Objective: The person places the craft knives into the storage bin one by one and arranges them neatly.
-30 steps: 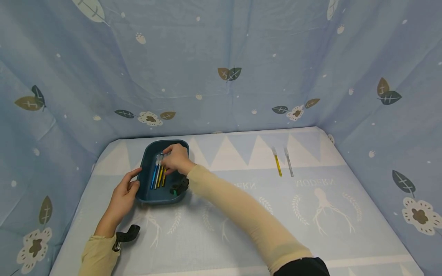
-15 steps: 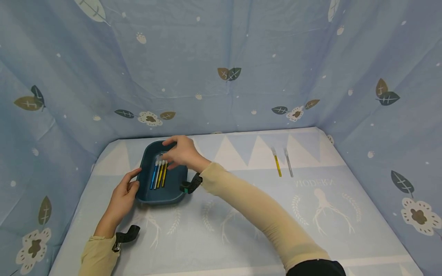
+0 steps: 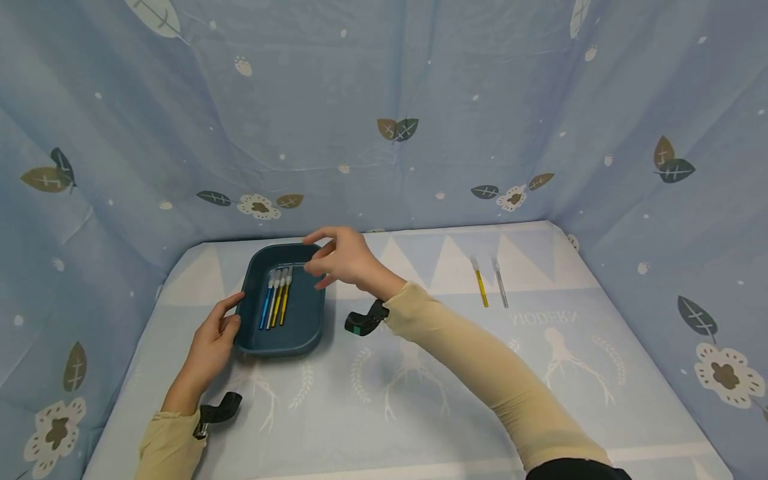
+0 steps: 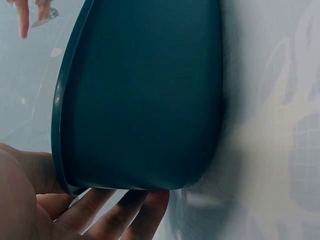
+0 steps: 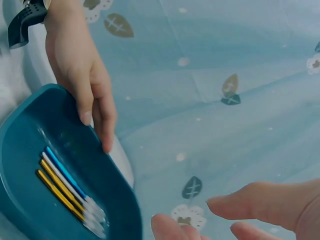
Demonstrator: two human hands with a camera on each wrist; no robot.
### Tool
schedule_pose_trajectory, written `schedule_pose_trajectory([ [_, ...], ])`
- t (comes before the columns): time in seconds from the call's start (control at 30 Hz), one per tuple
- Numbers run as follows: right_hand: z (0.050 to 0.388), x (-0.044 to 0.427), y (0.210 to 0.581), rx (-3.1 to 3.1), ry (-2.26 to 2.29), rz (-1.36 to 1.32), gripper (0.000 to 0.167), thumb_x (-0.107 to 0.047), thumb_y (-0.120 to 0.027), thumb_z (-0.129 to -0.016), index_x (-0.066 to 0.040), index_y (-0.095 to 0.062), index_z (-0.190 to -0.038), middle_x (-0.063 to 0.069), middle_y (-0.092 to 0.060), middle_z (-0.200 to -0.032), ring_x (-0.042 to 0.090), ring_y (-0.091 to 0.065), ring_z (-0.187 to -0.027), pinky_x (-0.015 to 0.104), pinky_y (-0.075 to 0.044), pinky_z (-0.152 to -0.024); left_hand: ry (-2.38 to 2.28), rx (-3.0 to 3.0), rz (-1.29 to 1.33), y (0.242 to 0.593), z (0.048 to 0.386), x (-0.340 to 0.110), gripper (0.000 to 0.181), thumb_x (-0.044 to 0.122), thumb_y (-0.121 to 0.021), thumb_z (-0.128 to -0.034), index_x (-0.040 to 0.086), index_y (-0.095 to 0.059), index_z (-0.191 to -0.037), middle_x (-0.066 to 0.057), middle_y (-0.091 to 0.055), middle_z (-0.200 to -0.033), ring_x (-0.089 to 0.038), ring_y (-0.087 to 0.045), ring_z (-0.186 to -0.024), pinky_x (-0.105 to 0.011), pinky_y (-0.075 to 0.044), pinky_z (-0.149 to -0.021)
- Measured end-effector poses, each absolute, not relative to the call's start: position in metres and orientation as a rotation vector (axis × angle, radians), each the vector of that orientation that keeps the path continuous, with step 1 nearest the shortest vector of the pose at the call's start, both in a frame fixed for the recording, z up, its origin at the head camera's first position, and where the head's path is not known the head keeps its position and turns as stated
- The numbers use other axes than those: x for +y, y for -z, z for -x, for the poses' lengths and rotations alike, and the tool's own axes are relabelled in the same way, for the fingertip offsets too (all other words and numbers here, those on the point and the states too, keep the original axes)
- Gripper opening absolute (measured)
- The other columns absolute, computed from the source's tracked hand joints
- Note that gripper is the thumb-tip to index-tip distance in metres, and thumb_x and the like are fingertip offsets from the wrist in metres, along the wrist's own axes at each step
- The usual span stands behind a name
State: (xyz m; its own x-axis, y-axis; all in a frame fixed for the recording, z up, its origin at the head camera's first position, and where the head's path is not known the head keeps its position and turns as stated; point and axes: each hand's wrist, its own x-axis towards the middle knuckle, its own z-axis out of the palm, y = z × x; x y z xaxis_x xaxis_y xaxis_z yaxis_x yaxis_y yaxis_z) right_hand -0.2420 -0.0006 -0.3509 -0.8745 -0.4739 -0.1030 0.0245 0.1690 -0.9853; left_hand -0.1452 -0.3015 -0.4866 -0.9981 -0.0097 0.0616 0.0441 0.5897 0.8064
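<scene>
A dark blue tray stands at the table's left; inside it several slim pens with clear caps, one blue, one silver and the others yellow, lie side by side, as the right wrist view shows too. My left hand grips the tray's left side, thumb at the rim and fingers against the outer wall. Over the tray's back right corner hovers my right hand, fingers bent but apart and holding nothing. Farther right, a yellow pen and a silver pen lie on the table.
The table has a pale patterned cover. Blue printed cloth hangs behind it and along both sides. A black wrist-worn device is on the left arm, and another is on the right.
My right hand has moved right and back from above the pens in the tray, uncovering their capped ends. My left hand has stayed on the tray.
</scene>
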Motion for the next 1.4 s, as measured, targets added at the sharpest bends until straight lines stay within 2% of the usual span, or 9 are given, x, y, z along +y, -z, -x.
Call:
schedule_pose_trajectory([
  [0.03,0.242,0.003,0.348,2.068,1.746,0.437,0.047,0.005,-0.079,-0.098,-0.004,-0.069,-0.142,0.019,-0.070,-0.104,0.032,-0.076,-0.089,0.044,-0.066,-0.070,1.390,-2.748,0.029,0.486,0.145,-0.301,0.050,0.018,-0.041,-0.1210,0.007,-0.038,-0.170,-0.023,-0.064,-0.117,-0.022,-0.053,-0.096,-0.028,-0.039,-0.074],
  [0.3,0.240,0.036,0.326,2.110,1.741,0.449,0.049,0.005,-0.078,-0.098,-0.005,-0.068,-0.145,0.021,-0.068,-0.110,0.035,-0.076,-0.091,0.045,-0.066,-0.073,1.396,-2.737,0.037,0.486,0.145,-0.301,0.049,0.016,-0.042,-0.1206,0.007,-0.039,-0.169,-0.010,-0.048,-0.088,-0.017,-0.049,-0.083,-0.029,-0.038,-0.068],
  [0.47,0.242,0.056,0.316,2.143,1.787,0.449,0.048,0.004,-0.079,-0.098,-0.006,-0.069,-0.144,0.022,-0.068,-0.114,0.035,-0.077,-0.096,0.047,-0.066,-0.074,1.396,-2.747,0.044,0.486,0.145,-0.301,0.050,0.018,-0.041,-0.1210,0.007,-0.037,-0.170,-0.026,-0.063,-0.118,-0.026,-0.059,-0.103,-0.023,-0.040,-0.075],
  [0.53,0.243,0.065,0.314,2.168,1.782,0.456,0.047,0.003,-0.079,-0.097,-0.007,-0.070,-0.143,0.021,-0.069,-0.115,0.035,-0.077,-0.097,0.049,-0.066,-0.075,1.407,-2.750,0.054,0.486,0.144,-0.302,0.051,0.019,-0.040,-0.1213,0.007,-0.035,-0.171,-0.031,-0.058,-0.144,-0.034,-0.059,-0.121,-0.017,-0.039,-0.080],
  [0.6,0.244,0.073,0.313,2.199,1.761,0.462,0.046,0.001,-0.080,-0.097,-0.008,-0.071,-0.141,0.021,-0.070,-0.115,0.034,-0.077,-0.097,0.050,-0.065,-0.076,1.425,-2.748,0.064,0.487,0.144,-0.303,0.052,0.020,-0.040,-0.1215,0.007,-0.034,-0.171,-0.033,-0.051,-0.156,-0.040,-0.056,-0.132,-0.015,-0.038,-0.083],
  [0.73,0.246,0.092,0.313,2.232,1.714,0.449,0.045,-0.001,-0.081,-0.097,-0.010,-0.073,-0.141,0.020,-0.071,-0.116,0.034,-0.076,-0.100,0.050,-0.065,-0.077,1.416,-2.749,0.065,0.487,0.145,-0.304,0.052,0.019,-0.040,-0.1214,0.007,-0.034,-0.171,-0.034,-0.053,-0.154,-0.041,-0.057,-0.128,-0.017,-0.038,-0.081],
  [0.97,0.250,0.132,0.316,2.261,1.656,0.413,0.047,-0.003,-0.081,-0.098,-0.009,-0.071,-0.144,0.020,-0.072,-0.120,0.035,-0.075,-0.106,0.050,-0.065,-0.081,1.431,-2.752,0.058,0.486,0.146,-0.303,0.052,0.018,-0.040,-0.1212,0.007,-0.034,-0.171,-0.034,-0.048,-0.160,-0.045,-0.054,-0.138,-0.013,-0.038,-0.084],
  [1.27,0.259,0.187,0.332,2.325,1.608,0.279,0.049,-0.005,-0.078,-0.101,-0.008,-0.067,-0.148,0.022,-0.073,-0.123,0.035,-0.074,-0.107,0.048,-0.064,-0.086,1.412,-2.762,0.054,0.484,0.144,-0.302,0.052,0.018,-0.039,-0.1213,0.007,-0.034,-0.171,-0.035,-0.056,-0.151,-0.039,-0.058,-0.126,-0.022,-0.039,-0.081],
  [1.4,0.261,0.208,0.341,2.352,1.603,0.221,0.050,-0.005,-0.079,-0.100,-0.006,-0.066,-0.149,0.024,-0.073,-0.123,0.034,-0.075,-0.106,0.049,-0.064,-0.088,1.425,-2.759,0.051,0.484,0.144,-0.301,0.052,0.018,-0.039,-0.1212,0.007,-0.034,-0.171,-0.035,-0.052,-0.156,-0.043,-0.057,-0.132,-0.019,-0.039,-0.082],
])
